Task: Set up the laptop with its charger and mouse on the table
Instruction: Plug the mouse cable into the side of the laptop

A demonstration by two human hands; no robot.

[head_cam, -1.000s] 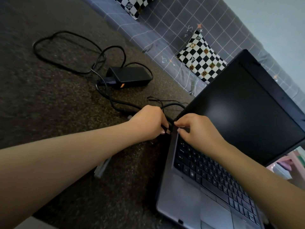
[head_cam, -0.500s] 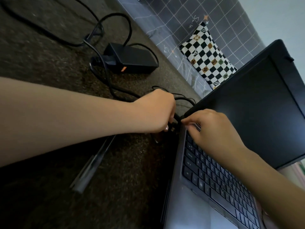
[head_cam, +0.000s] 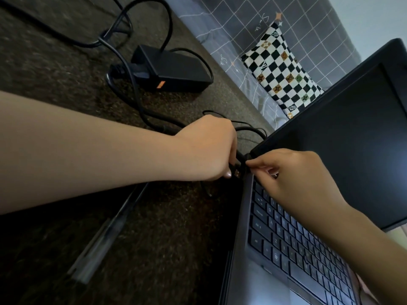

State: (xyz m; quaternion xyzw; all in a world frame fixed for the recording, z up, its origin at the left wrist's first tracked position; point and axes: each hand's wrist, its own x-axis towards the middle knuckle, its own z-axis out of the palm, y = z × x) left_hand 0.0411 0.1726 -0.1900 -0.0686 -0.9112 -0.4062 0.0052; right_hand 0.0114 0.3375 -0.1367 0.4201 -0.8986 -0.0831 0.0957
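Head view | left hand [head_cam: 209, 148] curled, gripping charger plug [head_cam: 236, 171] | right hand [head_cam: 293, 172] pinching laptop [head_cam: 248, 216] corner

Clear pen [head_cam: 99, 245] on dark speckled tabletop, checkered cushion [head_cam: 280, 71] against grey grid-patterned sofa [head_cam: 220, 29]

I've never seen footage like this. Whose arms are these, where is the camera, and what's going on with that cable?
No machine here: a person wears a camera on the head, looking down at their own hands. The left hand grips a black cable's plug at the left edge of the open laptop. The right hand rests by the keyboard's corner, fingertips near the plug. On the dark table lie the charger brick with its looping cords and a pen. No mouse shows.
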